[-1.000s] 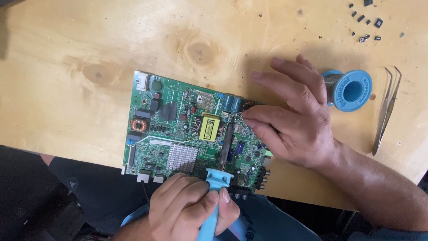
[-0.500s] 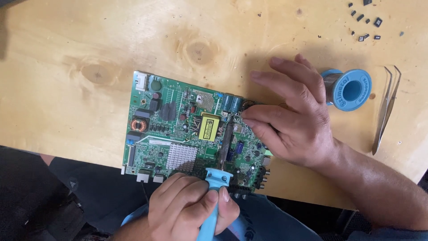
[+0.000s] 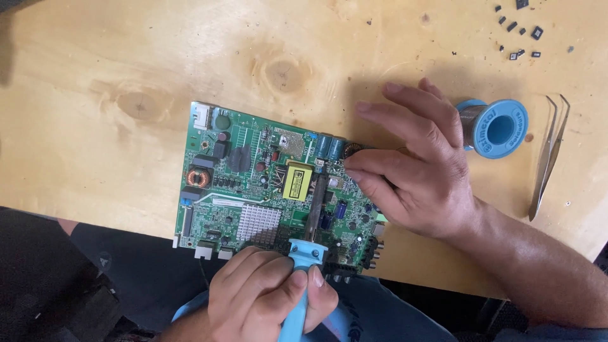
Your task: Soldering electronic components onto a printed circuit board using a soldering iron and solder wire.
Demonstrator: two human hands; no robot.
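One green circuit board [image 3: 266,183] lies on the wooden desk [image 3: 126,57]. The left hand [image 3: 266,294] grips one blue soldering iron [image 3: 304,278]; the right hand [image 3: 418,164] presses flat, fingers spread wide.

Place: an electronics repair bench, a small workshop by the look of it.
Surface: you worked on a bare wooden table [image 3: 126,57] with knots showing.
Evidence, tools: you had a solder spool [image 3: 497,128] and tweezers [image 3: 550,155] beside you.
Evidence, parts: a green circuit board [image 3: 253,183] lay before you, loose small components [image 3: 519,31] scattered far right.
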